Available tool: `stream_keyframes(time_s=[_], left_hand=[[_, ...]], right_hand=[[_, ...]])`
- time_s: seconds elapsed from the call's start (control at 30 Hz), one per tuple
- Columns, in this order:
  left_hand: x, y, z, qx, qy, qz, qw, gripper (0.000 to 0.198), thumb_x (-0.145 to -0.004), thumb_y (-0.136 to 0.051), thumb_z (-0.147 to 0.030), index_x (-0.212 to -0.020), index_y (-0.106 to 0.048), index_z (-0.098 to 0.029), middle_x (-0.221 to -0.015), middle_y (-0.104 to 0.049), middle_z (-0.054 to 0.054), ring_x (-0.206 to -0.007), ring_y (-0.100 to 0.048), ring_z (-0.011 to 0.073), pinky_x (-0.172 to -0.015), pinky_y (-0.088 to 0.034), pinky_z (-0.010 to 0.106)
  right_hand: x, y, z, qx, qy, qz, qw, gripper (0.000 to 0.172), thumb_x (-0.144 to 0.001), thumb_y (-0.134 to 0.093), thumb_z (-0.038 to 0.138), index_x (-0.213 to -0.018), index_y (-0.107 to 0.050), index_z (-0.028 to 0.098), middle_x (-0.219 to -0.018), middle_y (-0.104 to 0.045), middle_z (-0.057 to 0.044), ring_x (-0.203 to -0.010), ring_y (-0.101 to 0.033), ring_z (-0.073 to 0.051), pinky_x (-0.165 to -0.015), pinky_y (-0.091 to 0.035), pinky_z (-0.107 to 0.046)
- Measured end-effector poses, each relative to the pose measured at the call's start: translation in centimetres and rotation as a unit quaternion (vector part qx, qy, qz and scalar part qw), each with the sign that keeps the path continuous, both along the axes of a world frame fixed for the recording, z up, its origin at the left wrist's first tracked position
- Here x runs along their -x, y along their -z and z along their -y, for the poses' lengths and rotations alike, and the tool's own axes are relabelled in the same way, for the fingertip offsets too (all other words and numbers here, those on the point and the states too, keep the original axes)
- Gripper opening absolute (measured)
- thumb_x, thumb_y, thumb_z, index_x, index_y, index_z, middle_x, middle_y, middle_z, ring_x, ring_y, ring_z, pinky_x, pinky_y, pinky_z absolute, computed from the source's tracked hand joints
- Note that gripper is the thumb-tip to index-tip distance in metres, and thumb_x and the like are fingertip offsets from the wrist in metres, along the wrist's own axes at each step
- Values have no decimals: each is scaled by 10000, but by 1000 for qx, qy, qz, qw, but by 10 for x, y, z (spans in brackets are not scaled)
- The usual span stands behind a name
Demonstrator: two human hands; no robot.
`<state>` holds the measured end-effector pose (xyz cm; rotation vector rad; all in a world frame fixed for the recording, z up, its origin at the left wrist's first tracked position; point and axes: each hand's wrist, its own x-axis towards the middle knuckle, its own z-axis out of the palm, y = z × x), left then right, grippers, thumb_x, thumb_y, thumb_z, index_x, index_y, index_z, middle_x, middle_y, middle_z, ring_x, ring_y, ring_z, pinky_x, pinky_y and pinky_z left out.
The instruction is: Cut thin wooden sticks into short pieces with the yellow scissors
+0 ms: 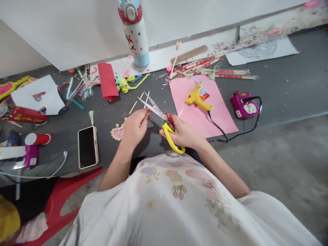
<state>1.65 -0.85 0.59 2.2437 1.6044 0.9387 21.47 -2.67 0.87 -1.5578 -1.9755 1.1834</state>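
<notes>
My right hand (180, 130) is wrapped round a pair of scissors (167, 128) with a yellow handle and an orange-red part near the pivot. The blades are spread apart and point to the far left, with their lower part close to my left fingertips. My left hand (135, 126) is closed in a pinch; whatever sits between its fingers is too small to make out. Thin wooden sticks (136, 103) lie just beyond the blades. Partly hidden behind my left hand is a pink heart-shaped piece (118, 132) with a beige, bumpy border.
A yellow glue gun (197, 97) rests on pink paper (222, 119), its cord running to a purple box (244, 105). A bottle (137, 41) stands at the back. A phone (87, 147), a red envelope (107, 80) and a red can (23, 114) are leftward.
</notes>
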Motion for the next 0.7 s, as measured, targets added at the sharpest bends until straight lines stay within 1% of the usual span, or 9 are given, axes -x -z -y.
stream_keyframes(time_s=[0.2, 0.37, 0.53, 0.63, 0.7], left_hand=[[4, 2, -2, 9, 8, -15, 1000, 316, -950, -404, -341, -782, -632, -200, -759, -667, 14, -734, -628, 123, -730, -480, 237], [6, 3, -3, 6, 14, -24, 1000, 322, -948, -404, -341, -753, -616, -198, -735, -652, 4, -706, -614, 115, -712, -474, 233], [7, 4, -6, 19, 22, -23, 999, 308, -952, -412, -331, -758, -609, -196, -728, -645, -2, -692, -594, 110, -698, -453, 233], [6, 1, -8, 26, 37, -37, 998, 279, -956, -411, -316, -818, -625, -202, -757, -657, 0, -716, -599, 115, -706, -442, 237], [2, -4, -6, -20, 15, -55, 998, 230, -951, -422, -299, -910, -628, -204, -837, -672, 24, -798, -605, 139, -758, -437, 264]], right_hand=[[-2, 0, -1, 1, -9, -12, 1000, 375, -778, -599, 467, -991, -488, 180, -801, -610, -23, -683, -556, -157, -592, -385, -266], [-1, 0, -1, -13, 4, -6, 1000, 338, -781, -591, 488, -898, -473, 194, -780, -609, -18, -677, -560, -158, -590, -370, -266], [1, 3, 1, -12, 18, -1, 1000, 353, -786, -578, 521, -846, -443, 201, -774, -610, -22, -663, -551, -158, -587, -361, -269], [3, 2, 2, 2, 22, -9, 1000, 371, -782, -577, 545, -845, -443, 205, -746, -607, -9, -660, -555, -158, -590, -367, -267], [4, 2, 0, 20, 31, -12, 999, 367, -782, -571, 553, -816, -436, 213, -717, -604, 6, -639, -558, -151, -584, -376, -263]])
